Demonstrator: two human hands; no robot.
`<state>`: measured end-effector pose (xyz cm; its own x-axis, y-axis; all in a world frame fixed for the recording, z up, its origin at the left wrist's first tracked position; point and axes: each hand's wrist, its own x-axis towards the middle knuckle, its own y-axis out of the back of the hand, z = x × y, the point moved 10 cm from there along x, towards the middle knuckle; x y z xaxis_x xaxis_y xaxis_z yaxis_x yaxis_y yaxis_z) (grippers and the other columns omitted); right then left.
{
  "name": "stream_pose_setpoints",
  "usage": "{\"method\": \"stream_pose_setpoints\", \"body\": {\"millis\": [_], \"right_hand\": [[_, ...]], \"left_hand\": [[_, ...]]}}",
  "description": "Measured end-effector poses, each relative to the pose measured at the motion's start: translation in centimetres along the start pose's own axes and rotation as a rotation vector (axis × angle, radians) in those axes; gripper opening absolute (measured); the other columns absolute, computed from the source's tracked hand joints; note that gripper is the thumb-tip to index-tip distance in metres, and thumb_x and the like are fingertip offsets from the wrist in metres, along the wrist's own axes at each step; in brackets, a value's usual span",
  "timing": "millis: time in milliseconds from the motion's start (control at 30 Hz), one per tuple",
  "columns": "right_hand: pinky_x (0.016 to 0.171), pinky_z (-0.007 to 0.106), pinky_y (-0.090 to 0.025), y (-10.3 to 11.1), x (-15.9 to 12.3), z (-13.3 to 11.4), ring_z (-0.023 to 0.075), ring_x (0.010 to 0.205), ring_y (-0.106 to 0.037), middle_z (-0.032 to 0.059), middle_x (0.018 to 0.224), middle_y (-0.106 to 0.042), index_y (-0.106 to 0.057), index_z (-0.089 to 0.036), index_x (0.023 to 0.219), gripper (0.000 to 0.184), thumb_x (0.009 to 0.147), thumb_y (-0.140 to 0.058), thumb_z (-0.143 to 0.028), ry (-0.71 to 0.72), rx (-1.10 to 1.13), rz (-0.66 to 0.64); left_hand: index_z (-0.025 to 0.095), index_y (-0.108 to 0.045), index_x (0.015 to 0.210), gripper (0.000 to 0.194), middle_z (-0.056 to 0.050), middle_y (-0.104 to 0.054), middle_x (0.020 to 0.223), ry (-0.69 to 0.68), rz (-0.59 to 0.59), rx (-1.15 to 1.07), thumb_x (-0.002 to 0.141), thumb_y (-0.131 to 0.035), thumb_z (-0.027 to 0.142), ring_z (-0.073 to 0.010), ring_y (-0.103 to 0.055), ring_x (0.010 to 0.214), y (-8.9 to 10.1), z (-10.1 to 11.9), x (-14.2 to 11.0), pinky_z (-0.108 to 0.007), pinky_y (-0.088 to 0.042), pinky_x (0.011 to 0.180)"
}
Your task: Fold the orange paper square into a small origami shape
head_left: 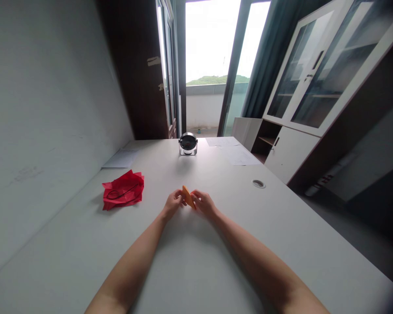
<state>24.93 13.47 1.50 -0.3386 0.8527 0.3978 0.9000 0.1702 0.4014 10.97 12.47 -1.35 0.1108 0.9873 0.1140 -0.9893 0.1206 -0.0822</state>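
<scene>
A small, flat orange piece (188,198), perhaps folded paper, is held tilted between my two hands, just above or at the white table top. My left hand (174,202) pinches it from the left with bent fingers. From the right, my right hand (203,202) closes on its other side. The fingertips partly cover the piece, and its exact kind is not clear. To the left of my hands lies a crumpled red sheet (131,185) with a thin dark cord (114,195) looped on top of it.
A round black device on a silver stand (187,143) sits near the far edge of the white table (190,270). Papers lie at the back left (120,158) and back right (239,155). A cable hole (258,183) is at the right. A wall borders the left side; cabinets stand beyond the right.
</scene>
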Motion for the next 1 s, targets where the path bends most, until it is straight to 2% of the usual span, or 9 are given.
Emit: {"method": "stream_pose_setpoints", "body": {"millis": [133, 267, 433, 567, 700, 867, 1000], "right_hand": [[0.065, 0.027, -0.044, -0.6, -0.2, -0.3, 0.0157, 0.062, -0.057, 0.0015, 0.072, -0.07, -0.071, -0.024, 0.084, 0.03, 0.09, -0.056, -0.048, -0.03, 0.069, -0.053], [0.068, 0.029, -0.046, -0.7, -0.3, -0.8, 0.0176, 0.065, -0.061, 0.0026, 0.073, -0.072, -0.073, -0.023, 0.086, 0.033, 0.088, -0.057, -0.052, -0.06, 0.125, -0.087], [0.069, 0.028, -0.046, -0.8, -0.3, -1.6, 0.017, 0.067, -0.063, 0.0025, 0.078, -0.073, -0.074, -0.022, 0.088, 0.034, 0.091, -0.054, -0.049, -0.003, 0.127, -0.116], [0.064, 0.027, -0.043, -0.7, -0.4, -1.5, 0.0163, 0.065, -0.06, 0.0027, 0.072, -0.071, -0.073, -0.02, 0.085, 0.032, 0.088, -0.059, -0.049, 0.004, 0.102, -0.097], [0.059, 0.025, -0.042, -1.1, -0.6, -1.2, 0.0146, 0.062, -0.057, 0.0031, 0.071, -0.069, -0.072, -0.016, 0.09, 0.035, 0.087, -0.06, -0.049, -0.037, 0.148, -0.143], [0.062, 0.025, -0.043, -1.2, -0.5, -1.1, 0.0144, 0.067, -0.058, 0.0046, 0.078, -0.07, -0.072, -0.015, 0.093, 0.038, 0.089, -0.059, -0.051, -0.052, 0.212, -0.161], [0.056, 0.024, -0.039, -1.9, -0.6, -0.5, 0.0125, 0.062, -0.053, 0.0036, 0.075, -0.067, -0.071, -0.015, 0.094, 0.042, 0.085, -0.062, -0.055, -0.11, 0.304, -0.191]], "left_hand": [[0.014, -0.066, 0.098, 0.051, -0.007, -0.069, 0.087, -0.016, -0.018, 0.012, 0.077, -0.07, 0.059, -0.0141, -0.063, 0.064, -0.3, 0.2, 0.0, -0.026, -0.048, 0.064], [0.014, -0.066, 0.103, 0.054, -0.008, -0.07, 0.091, -0.013, -0.01, 0.018, 0.077, -0.069, 0.061, -0.014, -0.063, 0.064, -0.2, 0.1, 0.0, -0.026, -0.049, 0.065], [0.013, -0.065, 0.104, 0.051, -0.01, -0.069, 0.097, -0.02, -0.013, 0.023, 0.079, -0.069, 0.058, -0.0143, -0.064, 0.065, -0.2, 0.1, 0.2, -0.027, -0.051, 0.065], [0.013, -0.064, 0.097, 0.044, -0.008, -0.068, 0.091, -0.045, -0.028, 0.067, 0.082, -0.067, 0.054, -0.0141, -0.066, 0.063, -0.3, 0.2, 0.2, -0.025, -0.049, 0.06], [0.013, -0.063, 0.091, 0.039, -0.005, -0.067, 0.083, -0.04, -0.023, 0.091, 0.084, -0.066, 0.051, -0.0136, -0.066, 0.061, -0.1, -0.2, 0.4, -0.023, -0.047, 0.058], [0.013, -0.064, 0.093, 0.033, -0.006, -0.069, 0.083, -0.033, -0.031, 0.066, 0.085, -0.065, 0.045, -0.0138, -0.066, 0.061, -0.2, -0.4, 0.5, -0.024, -0.049, 0.059], [0.013, -0.064, 0.094, 0.029, -0.007, -0.071, 0.086, -0.026, -0.042, 0.049, 0.086, -0.063, 0.041, -0.0139, -0.066, 0.061, -0.3, -0.4, 0.5, -0.025, -0.05, 0.06]]}}
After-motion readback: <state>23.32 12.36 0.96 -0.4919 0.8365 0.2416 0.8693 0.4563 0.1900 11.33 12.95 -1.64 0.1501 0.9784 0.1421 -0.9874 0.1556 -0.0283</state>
